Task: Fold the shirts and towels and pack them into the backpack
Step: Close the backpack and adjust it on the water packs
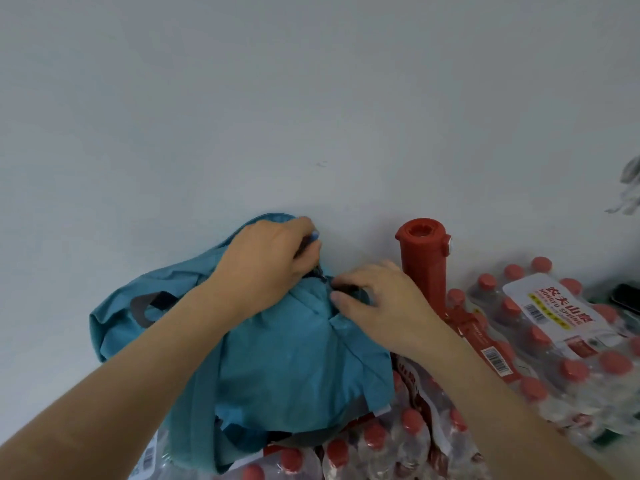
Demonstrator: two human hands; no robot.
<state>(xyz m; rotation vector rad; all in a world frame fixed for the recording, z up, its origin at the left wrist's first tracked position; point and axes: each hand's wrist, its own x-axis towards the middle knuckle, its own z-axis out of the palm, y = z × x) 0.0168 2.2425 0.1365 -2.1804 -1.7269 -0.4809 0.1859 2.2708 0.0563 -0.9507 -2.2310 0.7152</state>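
My left hand (pixel 266 261) is clenched over the top edge of the teal backpack (pixel 294 362), fingers curled round the fabric, with a small pale blue bit at the fingertips that may be a zip pull; I cannot tell for sure. Just to its right, my right hand (pixel 381 299) has its fingertips hooked into the dark seam at the mouth of the bag, pinching the cloth there, thumb lying along the near side. The two hands are almost touching.

The backpack sits under both hands, slumped on shrink-wrapped packs of bottles (pixel 554 341) with red caps, its far side against the white wall (pixel 311 98). A shoulder strap (pixel 194 410) hangs down beneath my left forearm, and a grey loop handle (pixel 145 306) lies out beyond my left wrist. A red upright cylinder (pixel 424 258) stands just past my right hand. No shirts or towels show; whether any are inside, I cannot see.

I judge the step to be working the zip at the mouth of the bag. To do it well, I should hold the fabric taut with one hand so the zip track lies straight, and draw the slider with the other along that line rather than upward. The cloth is soft and bunches, so I must keep loose folds out of the teeth. The bottles beneath make a lumpy footing, so I should steady the bag downward as I pull.
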